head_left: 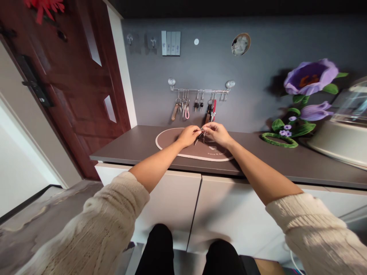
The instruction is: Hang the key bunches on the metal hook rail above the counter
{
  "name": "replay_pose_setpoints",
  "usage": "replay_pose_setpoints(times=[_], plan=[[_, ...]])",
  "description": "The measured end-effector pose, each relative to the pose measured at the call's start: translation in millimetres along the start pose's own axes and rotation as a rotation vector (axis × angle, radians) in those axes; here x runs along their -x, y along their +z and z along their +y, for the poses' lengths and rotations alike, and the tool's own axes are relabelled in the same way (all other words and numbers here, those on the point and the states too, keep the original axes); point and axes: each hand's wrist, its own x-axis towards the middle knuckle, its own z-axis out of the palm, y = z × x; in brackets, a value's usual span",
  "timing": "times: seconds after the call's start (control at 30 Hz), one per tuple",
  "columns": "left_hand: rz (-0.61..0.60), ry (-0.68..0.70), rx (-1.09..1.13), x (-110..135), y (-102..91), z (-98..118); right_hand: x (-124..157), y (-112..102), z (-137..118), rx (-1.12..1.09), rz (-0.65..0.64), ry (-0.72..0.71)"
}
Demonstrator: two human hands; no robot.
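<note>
Both of my hands meet over a brown oval mat (172, 138) on the dark countertop. My left hand (188, 135) and my right hand (216, 132) are closed in pinches on a small bunch of keys (200, 136) held between them, just above the mat. On the wall behind, a metal rail (200, 90) carries several more key sets (183, 107) on hooks.
The grey countertop (137, 143) tops white cabinets (183, 202). A dark wooden door (71, 76) stands at the left. Purple fabric flowers (309, 78) and a pale container (341, 141) sit at the right. Wall switches (171, 43) hang above the rail.
</note>
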Motion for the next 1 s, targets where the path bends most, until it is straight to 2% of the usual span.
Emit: replay_pose_setpoints(times=[0.17, 0.33, 0.5, 0.8, 1.0], plan=[[0.009, -0.039, 0.075, -0.9, 0.5, -1.6, -0.6, 2.6, 5.0, -0.204, 0.005, 0.053], [0.073, -0.095, 0.17, -2.0, 2.7, -7.3, 1.2, 4.1, 9.5, -0.242, -0.084, 0.134], [0.105, -0.141, 0.229, -1.7, 3.6, -5.4, 3.6, 6.8, 6.9, -0.317, -0.05, 0.181], [0.071, -0.115, 0.231, 0.5, 3.7, -0.7, 3.8, 6.1, 5.5, -0.272, 0.042, 0.091], [0.078, -0.121, 0.137, 1.9, 5.6, -3.5, 0.6, -1.6, 7.1, -0.259, 0.146, 0.035]])
